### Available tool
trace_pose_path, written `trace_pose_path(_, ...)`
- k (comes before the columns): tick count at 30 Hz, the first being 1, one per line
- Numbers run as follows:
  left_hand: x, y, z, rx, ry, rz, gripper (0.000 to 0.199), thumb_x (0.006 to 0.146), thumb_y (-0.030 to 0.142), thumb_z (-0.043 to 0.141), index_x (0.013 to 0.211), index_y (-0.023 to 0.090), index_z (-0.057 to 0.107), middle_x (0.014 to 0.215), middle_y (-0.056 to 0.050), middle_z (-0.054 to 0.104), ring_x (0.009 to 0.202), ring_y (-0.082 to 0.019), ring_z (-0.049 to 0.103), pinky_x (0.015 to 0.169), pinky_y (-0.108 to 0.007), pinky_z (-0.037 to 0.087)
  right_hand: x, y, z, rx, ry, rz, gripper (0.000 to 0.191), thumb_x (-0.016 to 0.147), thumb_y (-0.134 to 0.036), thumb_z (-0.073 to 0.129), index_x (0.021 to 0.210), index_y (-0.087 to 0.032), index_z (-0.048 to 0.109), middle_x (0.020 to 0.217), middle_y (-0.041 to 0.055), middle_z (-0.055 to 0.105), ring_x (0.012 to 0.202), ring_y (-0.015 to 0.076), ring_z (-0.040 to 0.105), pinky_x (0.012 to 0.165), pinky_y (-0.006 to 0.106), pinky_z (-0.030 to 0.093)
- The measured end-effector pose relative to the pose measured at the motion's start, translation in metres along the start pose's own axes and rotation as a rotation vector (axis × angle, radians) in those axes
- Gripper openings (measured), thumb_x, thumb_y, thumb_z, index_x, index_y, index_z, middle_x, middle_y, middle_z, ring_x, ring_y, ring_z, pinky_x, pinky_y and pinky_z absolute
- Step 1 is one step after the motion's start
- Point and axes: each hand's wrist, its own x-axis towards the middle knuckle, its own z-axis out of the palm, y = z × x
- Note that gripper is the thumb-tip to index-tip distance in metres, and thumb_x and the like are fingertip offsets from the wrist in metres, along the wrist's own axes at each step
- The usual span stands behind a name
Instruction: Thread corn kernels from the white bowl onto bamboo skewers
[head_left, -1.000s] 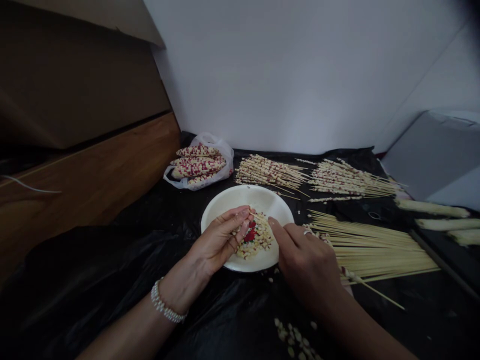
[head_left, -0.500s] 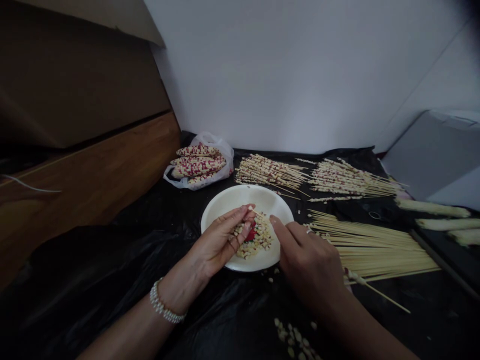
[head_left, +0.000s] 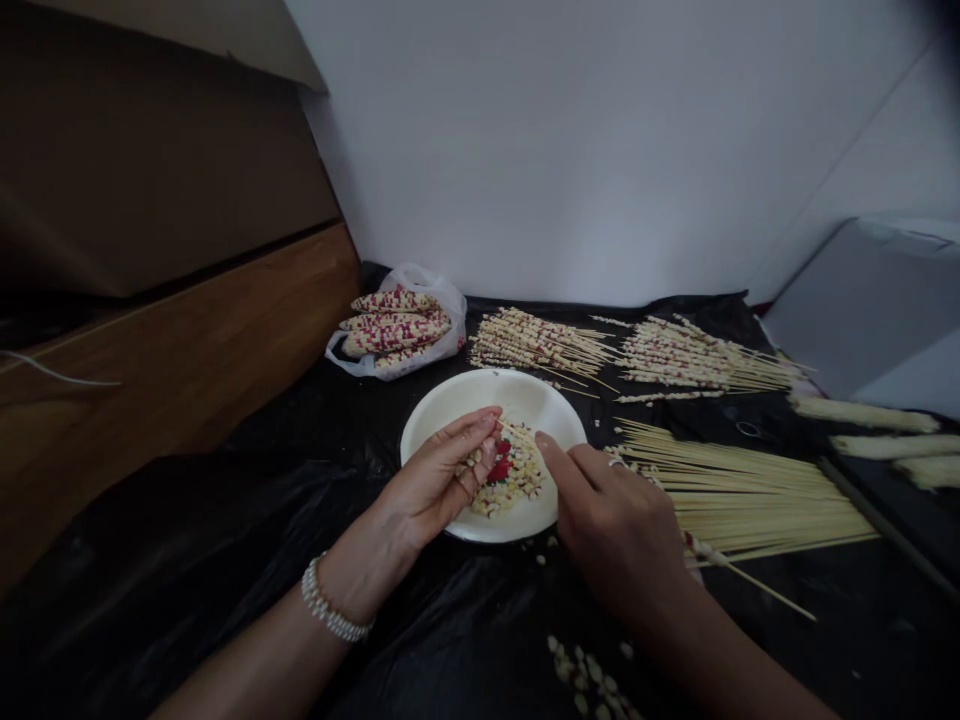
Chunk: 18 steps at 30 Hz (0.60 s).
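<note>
My left hand (head_left: 420,490) is over the white bowl (head_left: 536,388), thumb and forefinger pinched at the tip of a thin skewer (head_left: 776,592). A few corn kernels show in its curled fingers; whether one sits between the fingertips is too small to tell. My right hand (head_left: 619,515) is closed round the skewer, its thumb pointing towards the left hand. Behind the right hand the skewer comes out with kernels threaded on it and a bare end. Loose corn kernels (head_left: 517,485) lie in the bowl, over a red pattern on its bottom.
Speckled corn cobs (head_left: 397,328) lie in a plastic bag (head_left: 448,300). Two piles of threaded skewers (head_left: 536,340) are beyond the bowl. Bare skewers (head_left: 765,500) and stripped cobs (head_left: 862,413) lie at right. Scattered kernels (head_left: 589,675) rest on black plastic sheeting (head_left: 300,560).
My left fingertips have shifted slightly left, and more of the skewer shows between the hands. The right hand has moved very slightly left with the skewer.
</note>
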Motion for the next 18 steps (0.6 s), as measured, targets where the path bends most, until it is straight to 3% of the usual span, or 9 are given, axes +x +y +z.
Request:
trace_pose_path(12, 0.0028, -0.0029, 0.0018, 0.054, -0.042, 0.021, 0.021, 0.071, 0.002, 0.069, 0.089, 0.011, 0.071, 0.083, -0.004, 0.07, 0.062, -0.006, 0.063, 0.061, -0.012, 0.054, -0.0002, -0.0027, -0.0004, 0.013, 0.032, -0.002, 0.035, 0.087, -0.011, 0.045, 0.119, -0.013, 0.059, 0.074, 0.0024, 0.061, 0.054, 0.0116, 0.045, 0.053, 0.03, 0.025)
trace_pose_path(18, 0.0057, -0.0039, -0.002, 0.106, -0.064, 0.043, 0.025, 0.07, -0.002, 0.067, 0.091, 0.01, 0.071, 0.087, -0.005, 0.07, 0.072, -0.008, 0.065, 0.066, -0.013, 0.055, 0.0003, -0.0019, -0.0002, 0.024, 0.061, -0.024, 0.035, 0.087, -0.009, 0.043, 0.117, -0.011, 0.06, 0.073, 0.0021, 0.06, 0.054, 0.0119, 0.045, 0.053, 0.029, 0.026)
